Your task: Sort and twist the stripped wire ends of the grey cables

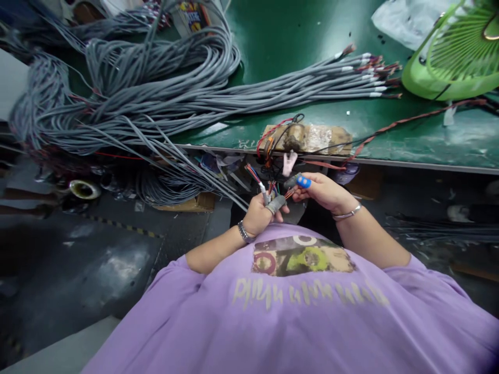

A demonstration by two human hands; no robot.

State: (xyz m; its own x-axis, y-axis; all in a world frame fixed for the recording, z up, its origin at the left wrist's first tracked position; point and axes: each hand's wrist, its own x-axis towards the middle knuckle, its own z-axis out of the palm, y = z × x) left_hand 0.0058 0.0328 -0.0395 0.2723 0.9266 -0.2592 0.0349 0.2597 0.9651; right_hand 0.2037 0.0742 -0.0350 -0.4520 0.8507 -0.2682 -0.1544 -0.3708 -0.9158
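Note:
My left hand is closed around the ends of several grey cables that run down from the bench. Thin coloured wires fan out of a white-wrapped cable end above it. Grey wrapping covers my left thumb. My right hand pinches thin reddish wires just right of the left thumb. One of its fingers has grey wrapping and a blue band. A wooden block with black and red leads sits at the bench edge above my hands, and a pale pink clip hangs from it.
A large coil of grey cables spreads over the green bench, stripped ends pointing right. A green fan and a plastic bag stand at the right. A twisted red cord crosses toward the block. More cable coils lie below the bench.

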